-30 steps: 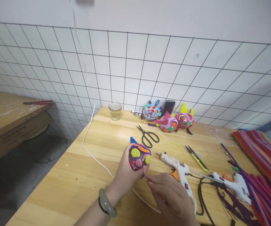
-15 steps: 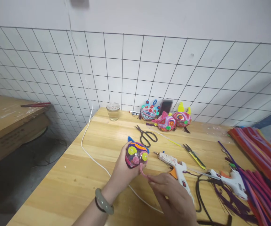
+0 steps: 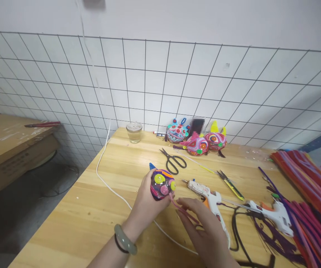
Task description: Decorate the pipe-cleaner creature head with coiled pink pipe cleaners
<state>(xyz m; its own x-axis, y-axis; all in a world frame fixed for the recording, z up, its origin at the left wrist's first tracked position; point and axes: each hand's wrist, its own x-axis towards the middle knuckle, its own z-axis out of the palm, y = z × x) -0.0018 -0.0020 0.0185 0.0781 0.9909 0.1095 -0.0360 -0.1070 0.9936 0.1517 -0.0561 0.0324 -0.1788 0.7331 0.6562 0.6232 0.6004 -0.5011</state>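
My left hand (image 3: 146,197) is wrapped round a small round animal-head ornament (image 3: 157,190) covered in coiled pipe cleaner, with yellow eyes, a pink nose and a blue ear. From its lower right edge runs a pink pipe cleaner (image 3: 186,213). My right hand (image 3: 206,230) has this strand between thumb and fingers, which are loosely bent round it with a small gap at the tips; the strand's far end curls inside the palm. Beyond the ornament lie black scissors (image 3: 173,162). A white glue gun (image 3: 202,189) rests just past my right hand.
Several finished ornaments (image 3: 196,145) stand by the tiled wall, near a glass cup (image 3: 134,133). Yellow-handled snips (image 3: 230,185), a second glue gun (image 3: 273,216) and bundles of pipe cleaners (image 3: 308,186) lie to the right. A white cord (image 3: 112,188) crosses the table (image 3: 73,216).
The ornament has turned slightly and shifted a little right in my left hand. My right fingers have loosened from a tight pinch, and more of the pink pipe cleaner shows.
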